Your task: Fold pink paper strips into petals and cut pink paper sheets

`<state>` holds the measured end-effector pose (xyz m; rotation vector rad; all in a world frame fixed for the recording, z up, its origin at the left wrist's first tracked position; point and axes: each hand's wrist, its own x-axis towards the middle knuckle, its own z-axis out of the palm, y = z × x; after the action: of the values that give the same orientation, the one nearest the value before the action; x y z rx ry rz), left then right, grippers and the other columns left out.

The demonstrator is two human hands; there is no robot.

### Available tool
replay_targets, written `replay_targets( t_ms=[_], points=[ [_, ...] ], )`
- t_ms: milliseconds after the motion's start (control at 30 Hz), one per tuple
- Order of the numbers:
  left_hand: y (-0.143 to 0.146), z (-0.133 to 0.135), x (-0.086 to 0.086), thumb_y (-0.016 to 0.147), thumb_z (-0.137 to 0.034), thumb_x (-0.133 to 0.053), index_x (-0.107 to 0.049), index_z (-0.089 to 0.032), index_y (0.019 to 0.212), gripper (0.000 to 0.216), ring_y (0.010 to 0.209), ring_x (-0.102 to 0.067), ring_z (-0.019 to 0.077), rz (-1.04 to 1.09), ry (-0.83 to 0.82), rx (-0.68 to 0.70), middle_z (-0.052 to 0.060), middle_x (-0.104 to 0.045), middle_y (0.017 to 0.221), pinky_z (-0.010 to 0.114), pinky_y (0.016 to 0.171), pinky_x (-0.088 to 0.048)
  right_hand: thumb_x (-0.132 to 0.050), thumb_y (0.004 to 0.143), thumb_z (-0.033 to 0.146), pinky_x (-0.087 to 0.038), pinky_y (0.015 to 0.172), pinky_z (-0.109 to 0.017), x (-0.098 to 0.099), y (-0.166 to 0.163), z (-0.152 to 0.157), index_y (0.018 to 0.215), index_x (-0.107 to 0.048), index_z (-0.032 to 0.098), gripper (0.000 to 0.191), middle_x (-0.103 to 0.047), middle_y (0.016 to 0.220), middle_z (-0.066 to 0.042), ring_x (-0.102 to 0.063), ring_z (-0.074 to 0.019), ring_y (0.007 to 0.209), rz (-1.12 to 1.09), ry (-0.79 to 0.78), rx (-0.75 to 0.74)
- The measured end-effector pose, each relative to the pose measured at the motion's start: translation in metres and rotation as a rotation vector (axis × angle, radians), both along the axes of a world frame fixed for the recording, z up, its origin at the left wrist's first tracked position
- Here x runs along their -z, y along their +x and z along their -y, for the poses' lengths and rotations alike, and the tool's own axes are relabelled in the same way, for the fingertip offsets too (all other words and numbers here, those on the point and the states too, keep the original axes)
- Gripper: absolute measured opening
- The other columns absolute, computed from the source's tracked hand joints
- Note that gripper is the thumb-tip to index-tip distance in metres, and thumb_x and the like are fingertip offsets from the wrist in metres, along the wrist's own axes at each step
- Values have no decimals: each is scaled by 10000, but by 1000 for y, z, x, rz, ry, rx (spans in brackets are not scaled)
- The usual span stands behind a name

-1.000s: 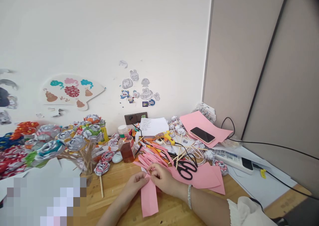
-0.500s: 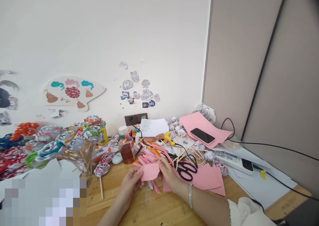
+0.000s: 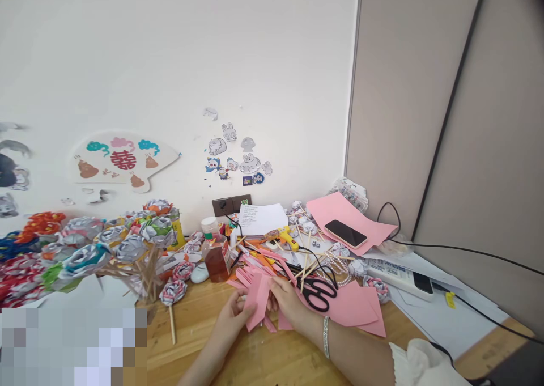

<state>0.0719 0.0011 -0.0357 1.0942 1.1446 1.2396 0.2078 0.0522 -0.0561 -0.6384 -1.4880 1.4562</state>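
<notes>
Both of my hands pinch one folded piece of pink paper [image 3: 258,298] just above the wooden desk [image 3: 204,329]. My left hand [image 3: 232,313] grips its lower left edge with closed fingers. My right hand [image 3: 285,300], with a silver bracelet on the wrist, holds the right edge between thumb and fingers. The paper stands nearly on edge between them. Behind it lies a heap of pink paper strips [image 3: 255,270], and black scissors [image 3: 318,291] rest just right of my right hand on a pink sheet [image 3: 352,306].
Paper roses on sticks [image 3: 119,244] crowd the left. A brown bottle [image 3: 215,253], a yellow glue gun [image 3: 287,236], wooden skewers and a pearl string lie at the back. A phone [image 3: 345,233] rests on pink paper; a power strip [image 3: 402,278] and cables lie right.
The long pink strip that lay flat on the desk was lifted and folded shorter. It now stands turned upright and narrower between both hands.
</notes>
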Motion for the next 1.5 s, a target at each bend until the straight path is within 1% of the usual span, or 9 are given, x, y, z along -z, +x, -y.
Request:
replay_targets(
  t_ms=[133, 333, 433, 633, 767, 1033, 1133, 1300, 1500],
  points=[
    [0, 5, -5, 588, -461, -648, -566, -175, 733, 331, 664, -601, 183, -144, 81, 4, 15, -664, 673, 270, 626, -445, -391, 793, 514, -284, 360, -197, -2, 2, 8, 603, -395, 183, 381, -399, 439, 63, -379, -70, 342, 74, 0, -118],
    [4, 10, -8, 653, -462, -580, -614, -149, 703, 319, 621, -572, 189, -253, 126, 17, 17, -658, 636, 276, 599, -432, -313, 811, 538, -266, 324, -200, -7, 3, 14, 587, -415, 191, 426, -408, 439, 47, -362, -70, 314, 23, -66, -186],
    [5, 10, -9, 662, -457, -569, -625, -155, 690, 308, 617, -573, 196, -260, 134, 34, 20, -655, 616, 282, 605, -434, -360, 791, 543, -258, 324, -195, -7, 3, 11, 589, -415, 186, 415, -405, 426, 55, -357, -65, 314, 40, -81, -218],
    [6, 11, -8, 645, -449, -582, -630, -154, 710, 307, 612, -547, 185, -300, 118, -1, 26, -648, 649, 274, 583, -425, -490, 735, 496, -262, 339, -181, -5, 4, 9, 718, -488, 169, 327, -400, 425, 77, -371, -65, 336, 99, -77, -170],
    [8, 13, -9, 652, -461, -566, -612, -149, 649, 316, 582, -521, 168, -366, 104, -17, 9, -612, 608, 259, 556, -402, -521, 731, 412, -267, 370, -178, -6, 3, 9, 684, -490, 163, 256, -400, 457, 71, -372, -61, 377, 112, -78, -117],
    [2, 12, -9, 692, -430, -541, -568, -169, 638, 267, 629, -528, 172, -333, 148, -79, -11, -575, 603, 246, 565, -399, -456, 779, 358, -249, 367, -187, -6, 5, 13, 674, -485, 171, 217, -377, 466, 66, -342, -64, 369, 223, -10, -80],
    [3, 12, -11, 684, -412, -554, -554, -175, 648, 240, 601, -517, 157, -323, 183, -132, -20, -557, 594, 236, 539, -398, -442, 789, 324, -264, 410, -188, -11, 8, 18, 649, -472, 171, 210, -381, 502, 54, -357, -68, 431, 259, 99, -83],
    [4, 15, -18, 653, -354, -586, -591, -167, 685, 189, 658, -542, 172, -351, 215, -165, 7, -595, 661, 247, 578, -425, -435, 774, 245, -274, 486, -192, -18, 8, 22, 562, -421, 158, 229, -366, 548, 42, -356, -77, 535, 290, 272, -62],
    [2, 14, -16, 673, -367, -563, -606, -156, 779, 240, 743, -569, 204, -397, 175, -137, 58, -637, 800, 290, 641, -452, -427, 799, 309, -259, 461, -188, -13, 7, 20, 657, -472, 163, 208, -381, 550, 47, -348, -73, 504, 329, 252, -72]
  ],
)
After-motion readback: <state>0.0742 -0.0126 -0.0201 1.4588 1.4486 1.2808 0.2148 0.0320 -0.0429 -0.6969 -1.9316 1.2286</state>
